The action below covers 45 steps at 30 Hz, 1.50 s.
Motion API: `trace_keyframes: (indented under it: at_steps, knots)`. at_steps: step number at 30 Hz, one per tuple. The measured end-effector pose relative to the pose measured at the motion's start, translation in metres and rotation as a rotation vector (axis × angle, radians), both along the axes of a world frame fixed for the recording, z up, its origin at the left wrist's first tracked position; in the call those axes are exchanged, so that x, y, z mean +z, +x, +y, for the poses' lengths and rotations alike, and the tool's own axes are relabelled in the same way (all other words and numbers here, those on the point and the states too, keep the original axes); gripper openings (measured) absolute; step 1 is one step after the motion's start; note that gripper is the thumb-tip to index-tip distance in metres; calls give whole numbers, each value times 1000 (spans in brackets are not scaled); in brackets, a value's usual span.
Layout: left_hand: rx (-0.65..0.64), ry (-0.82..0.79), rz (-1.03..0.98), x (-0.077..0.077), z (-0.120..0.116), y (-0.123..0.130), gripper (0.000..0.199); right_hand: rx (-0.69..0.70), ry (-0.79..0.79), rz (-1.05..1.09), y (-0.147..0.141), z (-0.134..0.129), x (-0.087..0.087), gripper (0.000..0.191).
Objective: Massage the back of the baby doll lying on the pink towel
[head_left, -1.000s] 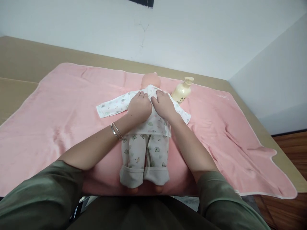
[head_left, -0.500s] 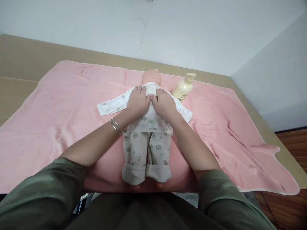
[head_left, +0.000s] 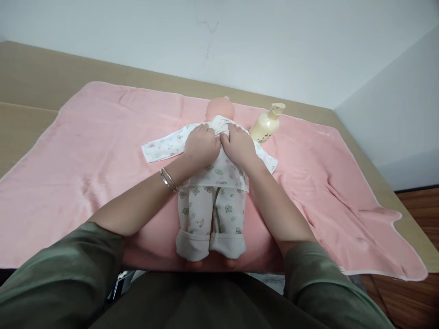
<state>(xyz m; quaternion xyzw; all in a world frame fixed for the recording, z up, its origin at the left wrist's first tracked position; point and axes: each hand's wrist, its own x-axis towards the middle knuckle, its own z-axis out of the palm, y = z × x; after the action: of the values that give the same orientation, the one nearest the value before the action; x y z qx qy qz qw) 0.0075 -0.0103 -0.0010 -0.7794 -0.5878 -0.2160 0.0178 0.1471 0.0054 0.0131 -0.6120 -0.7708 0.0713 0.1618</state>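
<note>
While hands (head_left: 203, 145) (head_left: 239, 147) touch patterned shirt (head_left: 221, 171), bottle (head_left: 265, 127) nearby

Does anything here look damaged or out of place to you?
A dark, branching, crack-like mark stands out on the otherwise pale wall beyond the doll. The pink blanket's right edge is wavy rather than straight. I see no spill.

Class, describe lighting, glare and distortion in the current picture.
Head view throughout: soft, diffuse light overall; a small glare spot on the pump bottle; darker shading on the pink blanket beside the doll's trousers; green sleeves look stretched toward lower corners.
</note>
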Motion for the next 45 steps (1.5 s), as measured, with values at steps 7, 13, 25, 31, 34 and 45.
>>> trace_keyframes:
  at_steps: [7,13,25,31,34,45]
  knots:
    - [23,-89,-67,0,9,-7,44,-15,-11,-154,-13,-27,15,47]
    - [-53,-229,-129,12,21,-26,52,25,-71,-93,-2,-26,24,34]
    - [-2,-181,10,8,4,1,42,100,-163,47,7,6,-1,72]
    - [-33,-134,-205,-8,34,-16,35,108,-92,-132,-14,-28,13,64]
    - [-28,-85,-249,-18,37,-15,41,111,-60,-118,-15,-28,13,61]
    - [20,-88,-100,2,-2,11,45,71,-45,107,5,19,-15,64]
